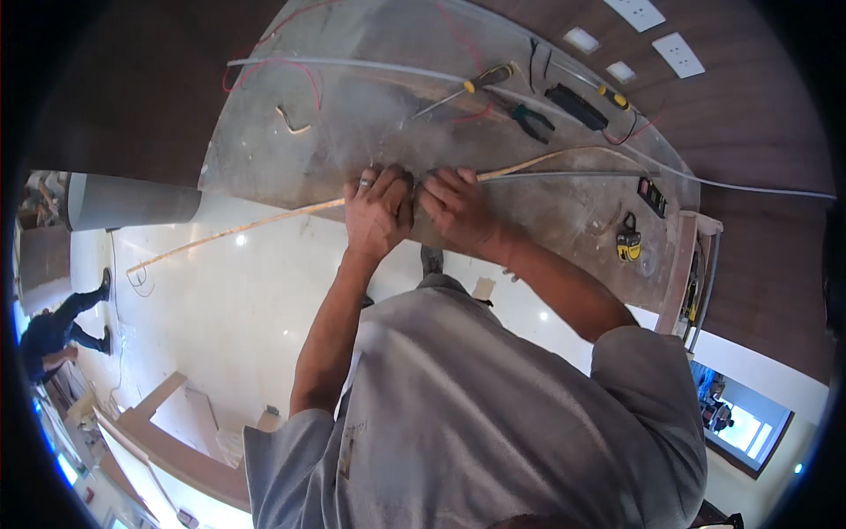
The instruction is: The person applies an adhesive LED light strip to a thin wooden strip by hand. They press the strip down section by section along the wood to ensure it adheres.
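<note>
A long, thin tan strip [238,227] runs across the near edge of a dusty grey worktop [352,123]. Its left end reaches out past the worktop over the floor, and its right part curves over the surface. Fingers of my left hand [379,210] are curled around the strip near its middle. Close beside it, my right hand [460,212] also grips the strip, knuckles up. What lies between the two hands is hidden by the fingers. To the right, a grey tube [573,175] lies alongside the strip.
On the worktop are a yellow-handled screwdriver [489,79], pliers [532,123], a black block [577,108], a tape measure [628,243] and red wires [315,86]. A pale cable [397,69] crosses the back. White sockets [679,55] sit on the brown panel. Another person [66,326] is far left.
</note>
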Motion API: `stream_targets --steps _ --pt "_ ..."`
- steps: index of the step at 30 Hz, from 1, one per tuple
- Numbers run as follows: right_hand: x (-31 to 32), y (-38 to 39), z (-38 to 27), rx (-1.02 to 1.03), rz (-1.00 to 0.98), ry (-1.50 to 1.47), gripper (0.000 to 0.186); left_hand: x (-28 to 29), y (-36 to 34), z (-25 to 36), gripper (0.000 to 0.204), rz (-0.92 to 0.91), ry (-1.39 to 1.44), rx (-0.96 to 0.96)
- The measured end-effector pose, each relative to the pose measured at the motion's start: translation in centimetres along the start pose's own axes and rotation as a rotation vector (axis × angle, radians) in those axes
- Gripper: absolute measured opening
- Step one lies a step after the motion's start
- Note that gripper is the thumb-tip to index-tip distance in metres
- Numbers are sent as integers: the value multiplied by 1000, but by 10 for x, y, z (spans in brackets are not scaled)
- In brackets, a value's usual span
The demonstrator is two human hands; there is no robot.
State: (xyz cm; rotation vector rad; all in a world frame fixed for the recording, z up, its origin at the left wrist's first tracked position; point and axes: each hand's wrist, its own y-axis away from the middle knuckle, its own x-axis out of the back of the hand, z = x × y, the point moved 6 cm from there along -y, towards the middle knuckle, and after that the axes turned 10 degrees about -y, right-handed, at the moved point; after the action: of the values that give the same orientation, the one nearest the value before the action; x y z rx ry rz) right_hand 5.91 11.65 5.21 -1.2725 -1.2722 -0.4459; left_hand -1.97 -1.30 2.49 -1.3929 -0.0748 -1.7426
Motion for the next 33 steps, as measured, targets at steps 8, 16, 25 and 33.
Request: stream_targets --steps 8,16,25,33 --pt "-7 5 -8 -238 60 -18 27 -2 2 1 20 91 44 -16" --pt "-14 5 -1 -251 34 -50 29 -2 -1 3 19 -1 -5 4" --pt "-7 3 -9 -250 -57 30 38 47 8 -29 39 84 -7 -6" --pt "-15 -6 -20 -280 -61 92 35 26 16 -47 11 102 33 -90"
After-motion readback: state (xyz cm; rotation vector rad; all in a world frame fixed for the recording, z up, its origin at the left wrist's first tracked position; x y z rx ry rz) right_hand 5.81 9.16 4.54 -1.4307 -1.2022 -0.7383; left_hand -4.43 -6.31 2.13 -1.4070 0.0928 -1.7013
